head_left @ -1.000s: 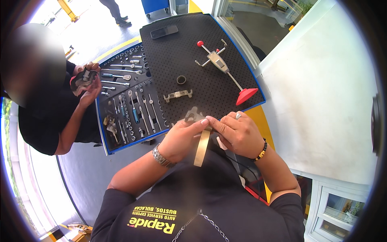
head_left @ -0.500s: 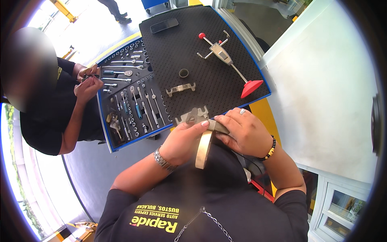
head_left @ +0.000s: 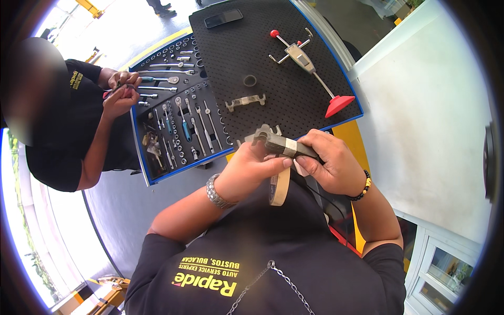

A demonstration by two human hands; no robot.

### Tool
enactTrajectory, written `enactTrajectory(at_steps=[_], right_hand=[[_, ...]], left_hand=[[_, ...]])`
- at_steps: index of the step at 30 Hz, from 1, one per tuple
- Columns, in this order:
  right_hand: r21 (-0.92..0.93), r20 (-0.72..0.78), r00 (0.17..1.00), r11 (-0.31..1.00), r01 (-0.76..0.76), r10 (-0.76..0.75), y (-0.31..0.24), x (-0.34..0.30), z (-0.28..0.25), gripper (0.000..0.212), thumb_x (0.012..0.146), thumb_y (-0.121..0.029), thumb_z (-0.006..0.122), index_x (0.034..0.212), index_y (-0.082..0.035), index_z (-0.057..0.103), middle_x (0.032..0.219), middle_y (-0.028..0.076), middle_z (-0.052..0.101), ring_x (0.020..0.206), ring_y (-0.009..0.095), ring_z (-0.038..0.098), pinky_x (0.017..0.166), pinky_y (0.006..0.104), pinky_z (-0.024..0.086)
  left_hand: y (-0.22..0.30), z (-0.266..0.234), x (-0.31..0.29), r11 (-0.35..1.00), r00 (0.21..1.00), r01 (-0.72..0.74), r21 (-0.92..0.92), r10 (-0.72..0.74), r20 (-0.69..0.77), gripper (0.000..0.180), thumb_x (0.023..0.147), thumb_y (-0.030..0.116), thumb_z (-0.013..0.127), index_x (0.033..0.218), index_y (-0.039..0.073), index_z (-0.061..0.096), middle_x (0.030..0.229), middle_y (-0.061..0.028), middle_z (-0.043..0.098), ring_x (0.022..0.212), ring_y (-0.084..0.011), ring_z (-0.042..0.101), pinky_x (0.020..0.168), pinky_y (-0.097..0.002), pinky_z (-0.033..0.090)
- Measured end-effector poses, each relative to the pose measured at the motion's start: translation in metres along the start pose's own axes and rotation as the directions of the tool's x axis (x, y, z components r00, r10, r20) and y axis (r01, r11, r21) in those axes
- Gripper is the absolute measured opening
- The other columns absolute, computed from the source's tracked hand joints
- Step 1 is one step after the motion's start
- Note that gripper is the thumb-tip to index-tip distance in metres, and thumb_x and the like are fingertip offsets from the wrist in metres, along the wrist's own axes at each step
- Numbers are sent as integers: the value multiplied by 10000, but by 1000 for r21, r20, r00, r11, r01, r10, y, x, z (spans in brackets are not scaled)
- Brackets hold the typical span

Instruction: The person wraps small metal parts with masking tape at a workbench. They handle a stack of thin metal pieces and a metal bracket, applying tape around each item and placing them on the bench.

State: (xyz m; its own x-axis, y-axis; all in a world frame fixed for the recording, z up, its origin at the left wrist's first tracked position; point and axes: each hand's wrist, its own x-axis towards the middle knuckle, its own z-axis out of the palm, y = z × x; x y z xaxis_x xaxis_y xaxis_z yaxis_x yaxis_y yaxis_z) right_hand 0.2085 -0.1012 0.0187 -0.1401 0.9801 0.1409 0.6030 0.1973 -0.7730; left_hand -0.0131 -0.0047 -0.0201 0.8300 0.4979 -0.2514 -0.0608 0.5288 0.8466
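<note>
A dark, elongated metal part (head_left: 274, 143) with a notched end lies between my hands, a pale band of tape (head_left: 290, 148) across its middle. My left hand (head_left: 251, 170) is closed at its notched end, thumb along the near side. Below that thumb hangs a roll of masking tape (head_left: 280, 191), edge-on; my left fingers are mostly hidden. My right hand (head_left: 333, 165) grips the other end, thumb on the near side and fingers over the top. Just beyond, on the mat, lies a similar notched metal bracket (head_left: 245, 102). Another metal piece shows partly behind my left hand.
The black perforated mat (head_left: 220, 63) carries a dark ring (head_left: 250, 81), a phone (head_left: 223, 18) and a puller tool with a red cup (head_left: 340, 105). At left, an open tool drawer holds sockets and ratchets (head_left: 185, 128). Another person's hands (head_left: 123, 94) work beside it. A pale wall (head_left: 420, 121) stands right.
The metal part has been turned, so its taped band and darker face show. My right hand has shifted right and lower, its thumb now on the near side. The tape roll has swung slightly right.
</note>
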Motion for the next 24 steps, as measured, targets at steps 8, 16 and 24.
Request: enactTrajectory(at_steps=[8, 16, 24], right_hand=[[195, 111, 976, 959, -205, 186, -7, -1, -3, 346, 1012, -279, 669, 1100, 56, 655, 953, 193, 680, 859, 344, 674, 772, 399, 525], [122, 321, 892, 919, -374, 320, -22, 5, -14, 414, 1049, -392, 637, 1042, 21, 648, 833, 153, 680, 749, 262, 669, 685, 372, 515], [538, 359, 893, 722, -435, 271, -6, -6, -5, 423, 1098, -414, 576, 1084, -2, 671, 779, -33, 546, 710, 80, 487, 651, 262, 433]], left_hand=[[-8, -1, 3, 999, 1000, -25, 41, 25, -12, 229, 1012, 95, 712, 1228, 23, 733, 1116, -26, 759, 1012, -94, 676, 916, -288, 541], [-1, -5, 3, 969, 997, 7, 245, -26, 77, 286, 1017, 202, 733, 1207, -12, 731, 1018, -31, 757, 911, -75, 651, 805, -277, 545], [20, -6, 5, 861, 979, -150, 486, 60, 197, 297, 982, 247, 771, 1191, 37, 756, 1020, -81, 782, 910, -129, 698, 829, -330, 563]])
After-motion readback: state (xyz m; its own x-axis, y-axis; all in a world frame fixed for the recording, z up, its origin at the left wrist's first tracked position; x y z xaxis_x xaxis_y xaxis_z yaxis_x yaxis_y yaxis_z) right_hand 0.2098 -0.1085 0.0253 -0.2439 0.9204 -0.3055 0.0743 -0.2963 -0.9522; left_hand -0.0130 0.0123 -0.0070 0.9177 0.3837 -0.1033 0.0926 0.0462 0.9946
